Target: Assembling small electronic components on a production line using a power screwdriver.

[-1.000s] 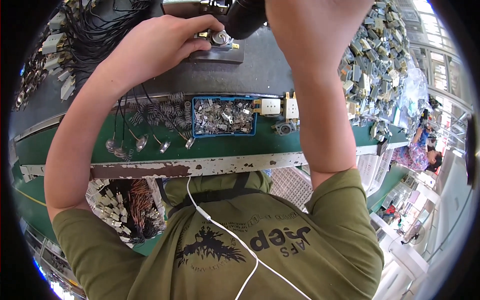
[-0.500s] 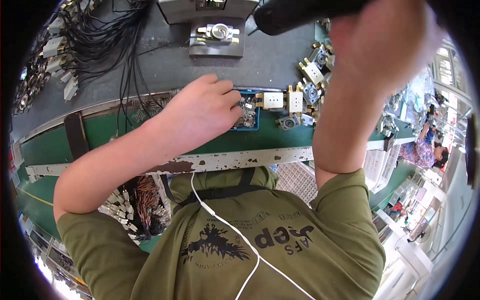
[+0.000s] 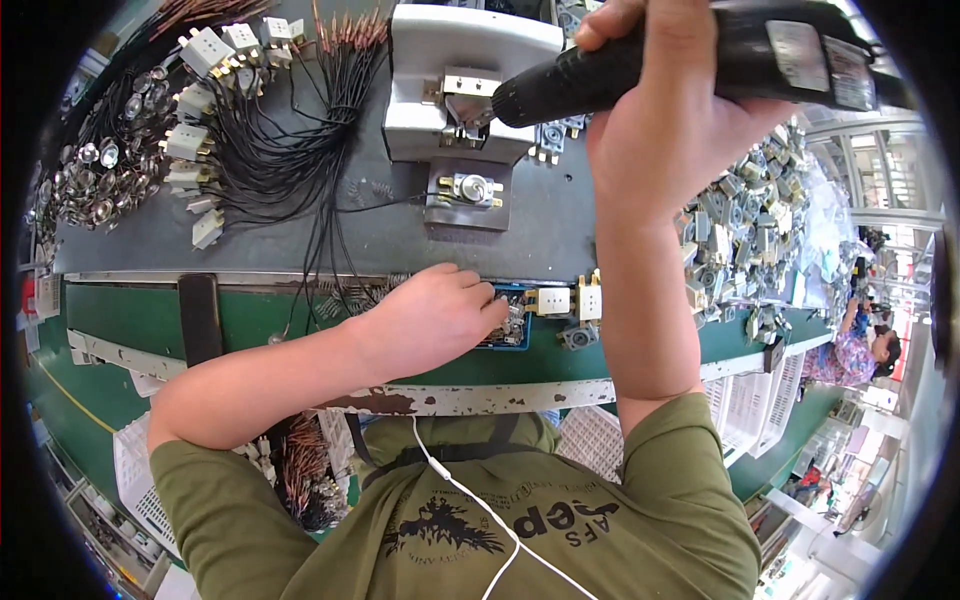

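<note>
Grey matting covered the workbench (image 3: pixel 560 230), whose near edge was a green strip with a chipped white rail. At the far edge of the bench stood a pale grey metal fixture block (image 3: pixel 470 80), and just in front of it lay a small grey plate carrying a brass-coloured fitting (image 3: pixel 468 190). Bundles of thin black wires with copper-coloured tips (image 3: pixel 300 120) fanned across the far left corner, beside white plastic connector blocks (image 3: pixel 200 60) and a heap of small shiny metal discs (image 3: pixel 95 175). Toward the right edge sat a large pile of grey and cream switch parts (image 3: pixel 740 230).

The left hand (image 3: pixel 435 315) rested at the near edge, its fingers curled and dipped into a small blue plastic tray of silvery metal pieces (image 3: pixel 512 325); whether they pinched a piece could not be told. Just right of the tray stood two cream square parts with brass tabs (image 3: pixel 570 300).

The right hand (image 3: pixel 670 110) was raised over the far edge, closed firmly around a black powered screwdriver (image 3: pixel 650 65) whose tip pointed at the fixture block. The two hands were well apart.
</note>
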Demonstrator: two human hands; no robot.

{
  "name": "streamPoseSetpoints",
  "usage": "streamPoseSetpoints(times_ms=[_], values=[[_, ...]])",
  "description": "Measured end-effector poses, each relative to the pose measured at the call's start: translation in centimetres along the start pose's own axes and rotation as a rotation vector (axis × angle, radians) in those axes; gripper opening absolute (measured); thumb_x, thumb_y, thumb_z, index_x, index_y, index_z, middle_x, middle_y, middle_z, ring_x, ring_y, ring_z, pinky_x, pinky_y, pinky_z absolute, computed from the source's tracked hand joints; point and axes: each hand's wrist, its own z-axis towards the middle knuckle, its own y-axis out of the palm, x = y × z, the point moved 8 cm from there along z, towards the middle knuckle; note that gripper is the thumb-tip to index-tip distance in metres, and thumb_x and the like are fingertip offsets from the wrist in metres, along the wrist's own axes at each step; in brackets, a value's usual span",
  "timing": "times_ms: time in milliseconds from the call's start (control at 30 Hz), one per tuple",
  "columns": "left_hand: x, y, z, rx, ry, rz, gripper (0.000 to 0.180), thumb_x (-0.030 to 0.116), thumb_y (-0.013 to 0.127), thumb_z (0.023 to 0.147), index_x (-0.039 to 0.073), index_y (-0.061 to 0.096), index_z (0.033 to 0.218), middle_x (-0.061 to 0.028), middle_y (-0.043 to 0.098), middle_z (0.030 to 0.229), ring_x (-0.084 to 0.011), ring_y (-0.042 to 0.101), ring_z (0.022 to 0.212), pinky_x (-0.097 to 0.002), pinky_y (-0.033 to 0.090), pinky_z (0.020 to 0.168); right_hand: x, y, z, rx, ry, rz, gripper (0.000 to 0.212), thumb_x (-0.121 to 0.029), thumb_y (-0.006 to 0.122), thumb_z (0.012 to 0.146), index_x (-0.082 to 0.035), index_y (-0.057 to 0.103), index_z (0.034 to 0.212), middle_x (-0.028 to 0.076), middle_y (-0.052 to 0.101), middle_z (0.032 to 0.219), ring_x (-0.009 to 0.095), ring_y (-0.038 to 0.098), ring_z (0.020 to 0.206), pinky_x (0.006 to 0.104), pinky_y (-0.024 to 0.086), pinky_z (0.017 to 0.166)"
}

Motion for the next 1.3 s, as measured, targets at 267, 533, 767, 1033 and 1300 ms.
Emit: streamPoseSetpoints(times_ms=[267,533,767,1033,1300], values=[[-0.1,-0.9,0.4,0.001,-0.011,-0.204,0.015,0.01,0.066,0.081,0.01,0.066,0.096,-0.0064,0.061,0.088,-0.0246,0.064,0.085,-0.0391,0.052,0.076,2.1,1.8,1.0,-0.178,-0.237,0.86,0.023,0.001,0.07,0.096,0.001,0.054,0.112,0.01,0.068,0.085,0.014,0.063,0.058,0.0274,0.051,0.053],[-0.1,-0.6,0.1,-0.004,-0.007,-0.186,0.017,0.009,0.067,0.082,0.006,0.065,0.099,-0.0066,0.063,0.092,-0.0245,0.065,0.088,-0.038,0.052,0.079,1.5,2.3,-0.8,-0.037,0.143,0.068,0.036,0.005,0.074,0.091,0.001,0.048,0.117,0.009,0.069,0.087,0.013,0.065,0.061,0.0262,0.054,0.052],[-0.1,-2.0,0.3,0.029,0.014,-0.175,0.011,0.01,0.066,0.08,0.004,0.062,0.089,-0.0085,0.062,0.088,-0.0255,0.066,0.086,-0.0373,0.053,0.078,2.1,3.6,-0.6,-0.088,0.19,0.073,0.041,0.009,0.074,0.088,0.0,0.047,0.117,0.01,0.069,0.088,0.013,0.067,0.064,0.0256,0.055,0.054],[-1.0,-3.3,0.2,0.075,-0.052,-0.204,0.015,0.008,0.069,0.081,0.008,0.064,0.095,-0.0083,0.064,0.092,-0.0277,0.067,0.086,-0.0397,0.053,0.082,1.2,3.1,0.4,-0.219,-0.257,0.738,0.047,0.008,0.073,0.089,0.001,0.043,0.124,0.011,0.07,0.09,0.013,0.066,0.063,0.0255,0.056,0.054],[-1.1,-2.8,-0.1,0.059,-0.069,-0.207,0.016,0.008,0.069,0.081,0.008,0.064,0.096,-0.0086,0.063,0.092,-0.0281,0.066,0.086,-0.0399,0.053,0.081,0.9,4.2,-0.8,-0.126,-0.134,0.361,0.051,0.01,0.074,0.089,-0.002,0.041,0.127,0.009,0.068,0.093,0.012,0.067,0.072,0.0254,0.056,0.061]])
